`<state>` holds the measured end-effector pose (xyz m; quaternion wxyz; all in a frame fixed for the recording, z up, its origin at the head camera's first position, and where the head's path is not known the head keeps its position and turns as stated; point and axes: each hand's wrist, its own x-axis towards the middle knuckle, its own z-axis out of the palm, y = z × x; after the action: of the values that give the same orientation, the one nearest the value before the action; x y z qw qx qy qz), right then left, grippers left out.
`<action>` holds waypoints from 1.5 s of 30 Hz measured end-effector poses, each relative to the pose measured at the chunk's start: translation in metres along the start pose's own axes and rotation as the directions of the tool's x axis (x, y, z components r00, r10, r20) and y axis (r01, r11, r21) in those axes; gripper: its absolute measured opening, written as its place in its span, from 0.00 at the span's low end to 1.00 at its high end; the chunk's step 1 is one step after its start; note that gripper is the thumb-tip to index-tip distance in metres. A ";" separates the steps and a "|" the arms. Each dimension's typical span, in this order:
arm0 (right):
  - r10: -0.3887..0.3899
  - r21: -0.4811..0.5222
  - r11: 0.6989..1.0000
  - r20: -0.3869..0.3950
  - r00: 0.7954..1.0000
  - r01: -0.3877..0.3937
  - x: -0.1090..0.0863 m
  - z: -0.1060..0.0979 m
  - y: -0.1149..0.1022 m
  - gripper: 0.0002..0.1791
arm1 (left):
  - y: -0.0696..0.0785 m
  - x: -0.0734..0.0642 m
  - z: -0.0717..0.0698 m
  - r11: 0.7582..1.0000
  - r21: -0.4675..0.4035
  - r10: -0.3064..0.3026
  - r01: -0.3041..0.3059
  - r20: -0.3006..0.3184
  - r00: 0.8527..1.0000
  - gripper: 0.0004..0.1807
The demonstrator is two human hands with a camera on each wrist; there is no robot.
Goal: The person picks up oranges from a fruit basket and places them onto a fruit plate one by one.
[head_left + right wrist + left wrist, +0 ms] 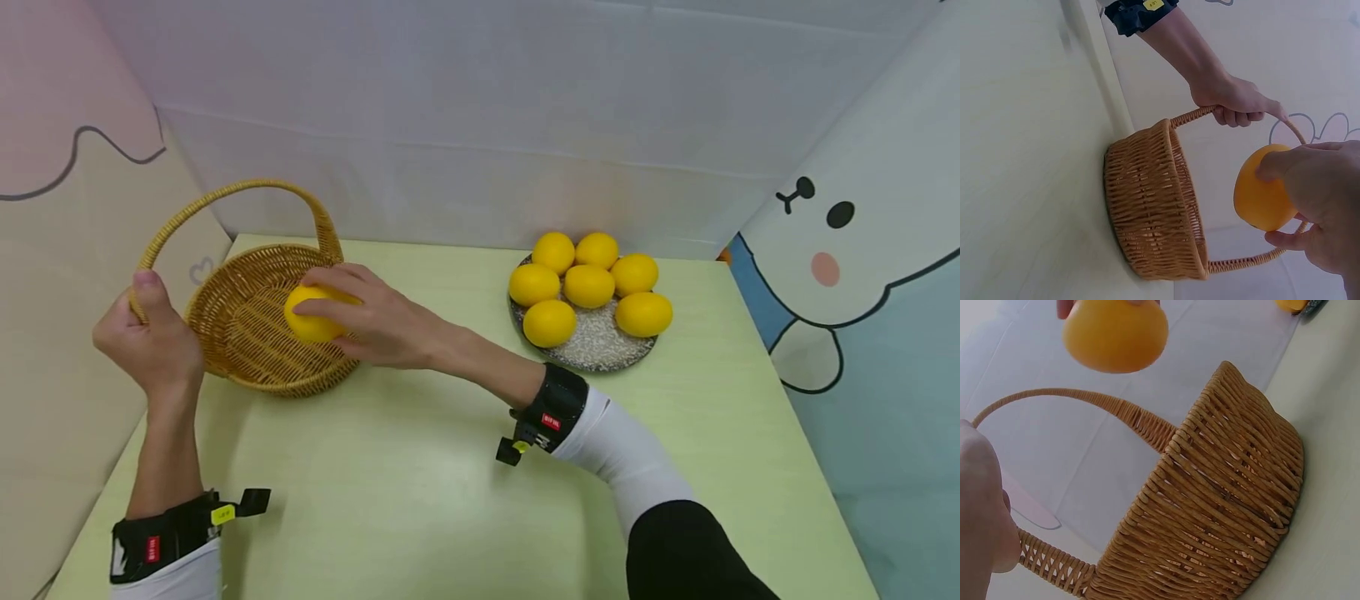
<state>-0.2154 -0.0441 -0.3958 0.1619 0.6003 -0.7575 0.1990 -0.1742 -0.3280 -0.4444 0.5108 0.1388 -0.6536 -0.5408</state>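
Observation:
My left hand [157, 337] grips the arched handle of a woven wicker basket [225, 354] on its left side. Seen from the right wrist, the basket [1147, 206] sits on the table with nothing showing inside from above. A yellow lemon [311, 315] is in my right hand [382, 321], fingers and thumb curled round it. In the left wrist view this lemon [1116, 334] hangs above the basket rim, clear of the wicker. Several more lemons [588, 286] lie on a speckled grey plate [600, 354] to the right.
The pale table [420, 467] runs up to a white back wall [450, 183]. A side wall with a cartoon animal drawing [840, 250] stands at the right, and another printed wall [67, 333] at the left, close to the basket.

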 end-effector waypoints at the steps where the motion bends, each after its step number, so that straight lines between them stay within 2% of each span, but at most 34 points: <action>1: 0.015 0.014 1.000 0.000 1.000 -0.015 -0.005 -0.003 0.002 0.21 | 0.000 0.000 0.000 1.000 -0.006 -0.002 0.002 0.000 1.000 0.33; 6: 0.084 0.059 0.995 -0.025 0.996 -0.082 -0.033 -0.017 0.012 0.25 | -0.001 0.001 -0.001 1.000 -0.001 -0.017 0.017 0.000 1.000 0.33; 15: 0.171 0.066 0.984 -0.141 0.975 -0.163 -0.087 -0.048 0.024 0.27 | -0.001 0.000 -0.002 1.000 0.006 -0.026 0.026 0.007 1.000 0.32; 24: 0.219 -0.025 0.973 -0.216 0.951 -0.230 -0.151 -0.068 0.035 0.32 | 0.000 0.000 -0.003 1.000 0.010 -0.023 0.023 0.004 1.000 0.32; 35: 0.331 -0.075 0.928 -0.284 0.900 -0.365 -0.218 -0.086 0.026 0.32 | 0.001 0.002 -0.002 1.000 0.021 -0.014 0.014 0.001 1.000 0.33; 41: 0.405 -0.056 0.896 -0.302 0.863 -0.440 -0.243 -0.091 0.021 0.33 | -0.001 0.002 -0.001 1.000 -0.004 -0.027 0.027 0.005 1.000 0.35; 45: 0.447 -0.068 0.872 -0.296 0.844 -0.485 -0.256 -0.094 0.018 0.33 | -0.002 0.001 -0.002 0.999 0.010 -0.032 0.032 0.001 0.999 0.34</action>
<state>-0.1740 0.2224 -0.4396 0.2522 0.3521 -0.8634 0.2588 -0.1740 -0.3304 -0.4457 0.5012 0.1514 -0.6541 -0.5459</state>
